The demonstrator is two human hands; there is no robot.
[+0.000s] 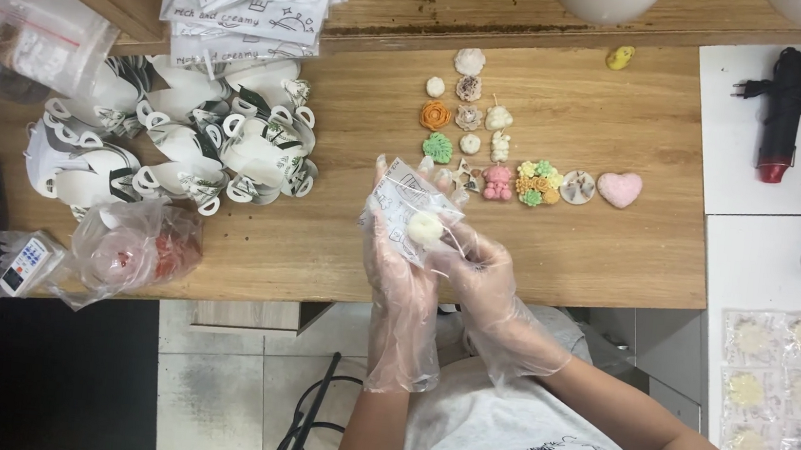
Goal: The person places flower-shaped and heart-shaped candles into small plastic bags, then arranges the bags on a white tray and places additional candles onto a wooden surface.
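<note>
Over the wooden worktop (340, 239), both gloved hands work at bagging. The left hand (401, 289) is clamped on a small clear plastic pouch (405, 201); the right hand (490, 288) pinches a round cream-white flower-shaped wax piece (426, 227) at its mouth. It seems to need sliding fully inside.
</note>
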